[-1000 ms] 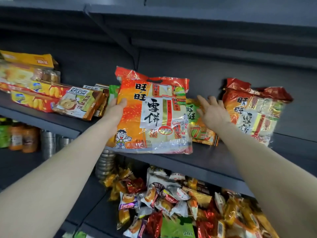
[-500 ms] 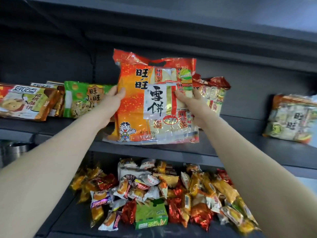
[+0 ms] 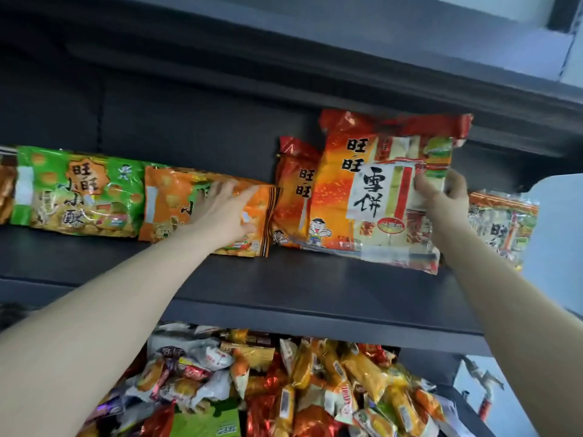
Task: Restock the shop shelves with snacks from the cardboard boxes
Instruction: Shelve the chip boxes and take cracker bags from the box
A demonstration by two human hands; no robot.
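Observation:
A large orange and red rice-cracker bag [image 3: 372, 190] leans upright on the dark shelf [image 3: 284, 288]. My right hand [image 3: 441, 200] grips its right edge. Behind it stands a second bag of the same kind [image 3: 295, 197], mostly hidden. My left hand [image 3: 220, 212] lies with spread fingers on a flat orange snack bag [image 3: 170, 203], pressing on it without gripping. A green snack bag [image 3: 75, 190] lies further left. No cardboard box is in view.
Another rice-cracker bag [image 3: 501, 225] leans at the shelf's right end. On the shelf below sits a heap of several small wrapped snacks [image 3: 284, 389] with a green box [image 3: 205, 424] among them. The shelf above [image 3: 315, 42] overhangs closely.
The large bag has moved right along the shelf in my right hand. My left hand let go of it and went onto the orange bag. The view shifted right.

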